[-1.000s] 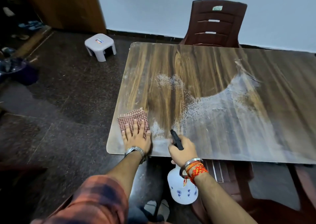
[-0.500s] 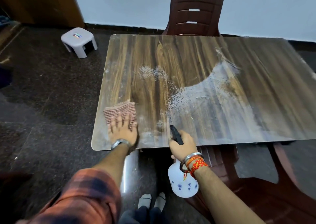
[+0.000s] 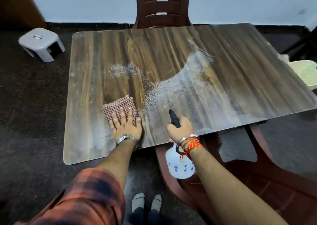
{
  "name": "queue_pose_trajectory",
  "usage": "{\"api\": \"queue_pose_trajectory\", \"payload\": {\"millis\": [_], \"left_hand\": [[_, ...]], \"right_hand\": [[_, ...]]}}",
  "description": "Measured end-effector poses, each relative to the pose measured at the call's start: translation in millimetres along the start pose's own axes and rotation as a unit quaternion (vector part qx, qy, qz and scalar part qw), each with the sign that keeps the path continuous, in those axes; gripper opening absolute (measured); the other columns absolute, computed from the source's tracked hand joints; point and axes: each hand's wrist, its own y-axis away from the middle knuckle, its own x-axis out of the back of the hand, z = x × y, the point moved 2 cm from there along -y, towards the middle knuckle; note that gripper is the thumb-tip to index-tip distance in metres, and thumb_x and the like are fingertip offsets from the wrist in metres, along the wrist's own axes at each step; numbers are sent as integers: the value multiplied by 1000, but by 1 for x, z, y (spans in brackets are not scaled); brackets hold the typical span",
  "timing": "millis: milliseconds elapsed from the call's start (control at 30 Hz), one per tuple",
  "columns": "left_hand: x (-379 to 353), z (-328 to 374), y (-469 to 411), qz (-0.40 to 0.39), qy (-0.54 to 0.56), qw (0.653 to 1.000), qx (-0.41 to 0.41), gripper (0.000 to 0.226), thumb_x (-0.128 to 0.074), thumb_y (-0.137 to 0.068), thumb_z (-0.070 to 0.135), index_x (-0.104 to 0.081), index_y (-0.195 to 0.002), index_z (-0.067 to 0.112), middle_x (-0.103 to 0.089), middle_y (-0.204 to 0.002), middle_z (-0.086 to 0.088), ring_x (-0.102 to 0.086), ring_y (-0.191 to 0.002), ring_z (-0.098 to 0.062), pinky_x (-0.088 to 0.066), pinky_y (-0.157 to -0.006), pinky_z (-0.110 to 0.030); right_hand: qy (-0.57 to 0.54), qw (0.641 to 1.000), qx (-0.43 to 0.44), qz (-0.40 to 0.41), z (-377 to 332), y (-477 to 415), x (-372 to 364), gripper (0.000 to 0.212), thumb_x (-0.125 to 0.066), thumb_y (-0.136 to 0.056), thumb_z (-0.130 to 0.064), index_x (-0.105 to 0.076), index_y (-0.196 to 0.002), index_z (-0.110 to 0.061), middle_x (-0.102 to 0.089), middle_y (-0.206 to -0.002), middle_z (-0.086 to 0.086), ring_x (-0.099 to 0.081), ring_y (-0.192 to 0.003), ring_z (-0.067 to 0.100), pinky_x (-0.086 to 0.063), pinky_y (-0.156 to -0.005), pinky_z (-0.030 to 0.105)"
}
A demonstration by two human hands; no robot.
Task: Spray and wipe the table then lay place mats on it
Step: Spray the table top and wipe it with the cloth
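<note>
A wooden table (image 3: 106, 53) fills the middle of the view, with a pale wet patch of spray droplets (image 3: 180, 85) across its centre and right. My left hand (image 3: 126, 125) lies flat on a red-and-white checked cloth (image 3: 118, 107) and presses it onto the near left part of the tabletop. At the table's near edge my right hand (image 3: 180, 127) grips the black trigger head of a white spray bottle (image 3: 180, 166). The bottle body hangs below the table edge. No place mats are in view.
A dark red plastic chair (image 3: 162, 6) stands at the far side, another dark red chair (image 3: 257, 173) at the near right. A small grey stool (image 3: 41, 42) sits on the dark floor to the left. A pale plastic seat (image 3: 307, 72) shows at the right edge.
My left hand has slid the cloth to the right along the near part of the table, closer to the wet patch. My right hand still holds the spray bottle at the near edge.
</note>
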Motion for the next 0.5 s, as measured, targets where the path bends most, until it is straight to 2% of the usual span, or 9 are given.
{"api": "queue_pose_trajectory", "payload": {"millis": [100,233,333,500], "left_hand": [[-11,41,9,-28,-5,998,-64,62,-22,-95,59,-7,-152,40,6,-162,6,12,-147,-28,11,-117,-48],[-26,81,28,-38,-30,990,-129,63,-20,-94,60,-6,-152,40,4,-163,5,12,-148,-27,10,-118,-47],[-31,87,26,-37,-40,992,-115,63,-19,-94,62,-3,-152,42,6,-162,7,13,-148,-26,11,-118,-47],[-40,91,33,-32,-34,997,-54,61,-16,-94,65,-1,-150,47,11,-161,11,14,-148,-24,11,-118,-46]], "right_hand": [[26,1000,15,6,5,-4,16,8,-59,-81,-13,-54,-79,-7,-56,-80,11,-52,-78,30,-43,-70,33],[25,999,23,2,15,-12,32,10,-61,-80,-14,-56,-82,-5,-58,-84,13,-53,-81,29,-43,-72,33],[20,999,43,-3,22,-21,48,10,-60,-79,-13,-57,-81,-4,-58,-82,12,-53,-77,29,-40,-67,30],[14,999,50,-13,42,-35,89,15,-58,-76,-16,-48,-67,-9,-51,-69,6,-49,-67,29,-38,-61,31]]}}
